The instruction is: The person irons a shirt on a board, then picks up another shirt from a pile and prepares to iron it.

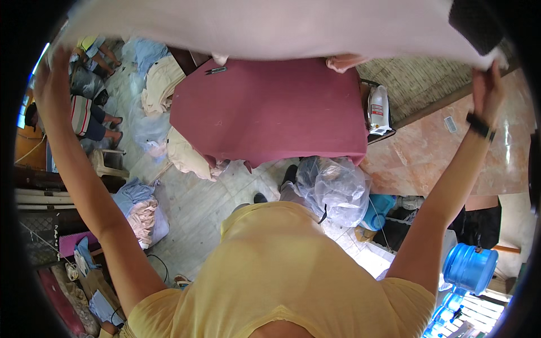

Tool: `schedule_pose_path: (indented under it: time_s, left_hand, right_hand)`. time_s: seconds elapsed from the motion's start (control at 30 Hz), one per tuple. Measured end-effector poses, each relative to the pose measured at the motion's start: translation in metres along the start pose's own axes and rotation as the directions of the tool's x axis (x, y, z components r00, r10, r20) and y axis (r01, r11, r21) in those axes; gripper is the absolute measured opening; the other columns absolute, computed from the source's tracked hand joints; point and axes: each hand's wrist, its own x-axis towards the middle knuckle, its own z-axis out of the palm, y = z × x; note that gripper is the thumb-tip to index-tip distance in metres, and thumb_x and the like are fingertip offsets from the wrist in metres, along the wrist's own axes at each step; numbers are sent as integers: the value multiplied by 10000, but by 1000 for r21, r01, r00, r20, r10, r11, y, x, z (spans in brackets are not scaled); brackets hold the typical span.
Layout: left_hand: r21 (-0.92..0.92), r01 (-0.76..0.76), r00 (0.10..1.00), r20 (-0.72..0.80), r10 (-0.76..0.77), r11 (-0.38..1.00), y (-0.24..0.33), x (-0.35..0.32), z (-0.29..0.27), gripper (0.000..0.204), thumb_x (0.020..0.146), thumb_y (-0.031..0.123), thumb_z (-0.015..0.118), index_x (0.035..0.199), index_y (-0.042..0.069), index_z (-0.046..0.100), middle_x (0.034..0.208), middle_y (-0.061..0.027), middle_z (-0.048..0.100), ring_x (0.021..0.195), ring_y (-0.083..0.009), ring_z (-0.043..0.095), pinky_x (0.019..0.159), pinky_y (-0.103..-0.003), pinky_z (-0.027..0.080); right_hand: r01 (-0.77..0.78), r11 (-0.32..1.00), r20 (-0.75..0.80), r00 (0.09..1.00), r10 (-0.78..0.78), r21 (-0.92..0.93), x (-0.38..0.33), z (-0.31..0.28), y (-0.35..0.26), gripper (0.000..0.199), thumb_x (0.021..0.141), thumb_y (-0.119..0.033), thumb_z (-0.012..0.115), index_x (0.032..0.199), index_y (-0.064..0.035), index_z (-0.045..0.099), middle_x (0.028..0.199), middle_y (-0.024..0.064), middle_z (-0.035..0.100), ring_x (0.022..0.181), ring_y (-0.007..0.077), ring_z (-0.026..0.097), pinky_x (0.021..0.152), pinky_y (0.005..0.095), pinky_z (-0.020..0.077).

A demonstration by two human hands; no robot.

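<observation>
A pale cloth (pixel 259 28) of thin, soft-looking weave stretches across the top of the view, its broad sheet blurred and its lower edge bowing gently between the two raised arms. Below it stands a table (pixel 270 112) under a matte maroon cover, flat on top, flecked with small light specks and hanging in uneven folds along the near edge. A small, slim dark tool (pixel 216 71) lies near the table's far left part, and a crumpled bit of pink fabric (pixel 345 62) shows at the far edge. At the table's right side a smooth white item (pixel 378 110) with a red patch sits in a dark metal frame, beside a ribbed, straw-coloured woven mat (pixel 394 73). Rumpled cream fabric (pixel 159 84) heaps at the left, and a glossy, wrinkled clear plastic bag (pixel 336 191) bulges by the near edge.

The pale cloth lies between and beyond the hands, lifted above the table. The left hand (pixel 52 76) grasps its left end, though blur hides the exact placing of the fingers. The right hand (pixel 488 87), above a wrist with a black band (pixel 480 127), pinches the right corner at its fingertips.
</observation>
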Motion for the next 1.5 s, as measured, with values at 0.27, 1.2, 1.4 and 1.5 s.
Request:
schedule_pose_path:
  time_s: [0.27, 1.2, 1.4, 1.5]
  left_hand:
    - [299, 555, 635, 449, -628, 776, -145, -306, -27, 144, 774, -44, 691, 903, 2, 648, 832, -35, 646, 791, -114, 594, 705, -241, 460]
    - [208, 972, 64, 208, -976, 108, -394, -398, 62, 716, 788, 309, 800, 1364, 132, 413, 1294, -42, 530, 1085, -197, 551, 932, -369, 427]
    - [318, 946, 10, 141, -990, 55, -366, -410, 87, 492, 851, 362, 744, 1206, 49, 608, 1057, -5, 673, 989, -157, 583, 939, -371, 412]
    - [416, 895, 139, 88, -986, 163, -354, -433, 62, 337, 894, 278, 704, 1104, 15, 679, 980, -52, 709, 946, -139, 610, 938, -363, 436]
  right_hand:
    - [-725, 688, -72, 686, 724, 21, -294, -239, 148, 398, 967, -399, 459, 1191, -85, 560, 1159, 69, 627, 1028, 201, 600, 862, 369, 502]
    - [-175, -117, -203, 929, 311, -978, -343, -190, 366, 411, 817, -420, 715, 854, -41, 561, 871, 193, 595, 925, 408, 529, 817, 541, 406]
    - [-195, -143, -240, 841, 484, -970, -350, -183, 365, 431, 848, -420, 674, 1005, -22, 615, 1096, 300, 616, 1234, 508, 454, 1096, 556, 308]
    - [-160, -126, -204, 814, 544, -979, -329, -212, 345, 277, 848, -294, 670, 869, -36, 571, 900, 225, 617, 940, 442, 571, 844, 533, 433]
